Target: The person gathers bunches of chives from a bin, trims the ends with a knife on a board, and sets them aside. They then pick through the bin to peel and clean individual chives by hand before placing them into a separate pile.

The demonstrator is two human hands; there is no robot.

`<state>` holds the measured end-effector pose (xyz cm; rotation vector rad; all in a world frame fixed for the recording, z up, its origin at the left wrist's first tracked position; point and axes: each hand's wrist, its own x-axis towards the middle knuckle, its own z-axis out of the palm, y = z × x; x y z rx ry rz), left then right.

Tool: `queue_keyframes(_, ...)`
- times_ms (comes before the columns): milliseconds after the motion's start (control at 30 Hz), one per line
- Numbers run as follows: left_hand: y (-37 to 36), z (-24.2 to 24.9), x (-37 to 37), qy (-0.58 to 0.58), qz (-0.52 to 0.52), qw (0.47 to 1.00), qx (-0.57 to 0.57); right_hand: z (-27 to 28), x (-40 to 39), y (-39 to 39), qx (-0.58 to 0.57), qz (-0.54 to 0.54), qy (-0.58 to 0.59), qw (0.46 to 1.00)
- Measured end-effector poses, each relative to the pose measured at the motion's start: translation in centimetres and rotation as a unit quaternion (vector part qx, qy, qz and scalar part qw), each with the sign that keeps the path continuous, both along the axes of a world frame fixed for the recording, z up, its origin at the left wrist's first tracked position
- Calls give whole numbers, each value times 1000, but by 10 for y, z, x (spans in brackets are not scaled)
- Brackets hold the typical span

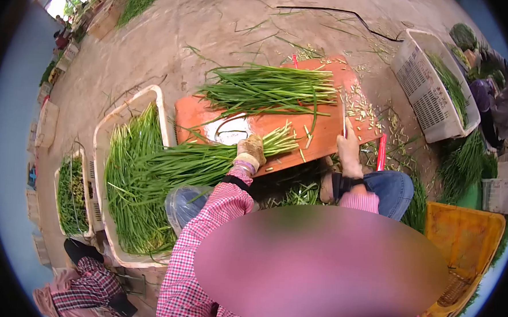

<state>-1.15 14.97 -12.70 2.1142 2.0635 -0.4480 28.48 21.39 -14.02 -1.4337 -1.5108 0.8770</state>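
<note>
Over an orange board (323,127) at mid-frame, the gloved left hand (251,150) grips green stalks (199,162); the right hand (347,147) clutches a knife (344,114). Beyond lies 1 bunch (269,89); crates stand left (165,118) and upper right (421,84).

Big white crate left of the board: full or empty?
Full: long green stalks cover its whole interior, heaped up around the rim of the white crate.

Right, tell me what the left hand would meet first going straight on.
The left hand would probably meet the pile of green stalks lying farther across the orange board, though the hand's height is hard to judge.
</note>
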Motion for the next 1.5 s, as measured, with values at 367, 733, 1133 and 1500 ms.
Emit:
queue_keyframes(367,-15,-21,13,-4,48,999,15,66,-74,-132,-128,108,-148,975)
queue_keyframes(733,-24,-14,15,32,48,997,57,54,-77,-110,90,20,-296,951)
queue_keyframes(1133,-18,23,4,-21,21,999,-32,24,-113,-108,76,97,-413,902)
queue_keyframes(1500,-12,-27,10,33,43,997,63,45,-85,-95,56,56,-295,952)
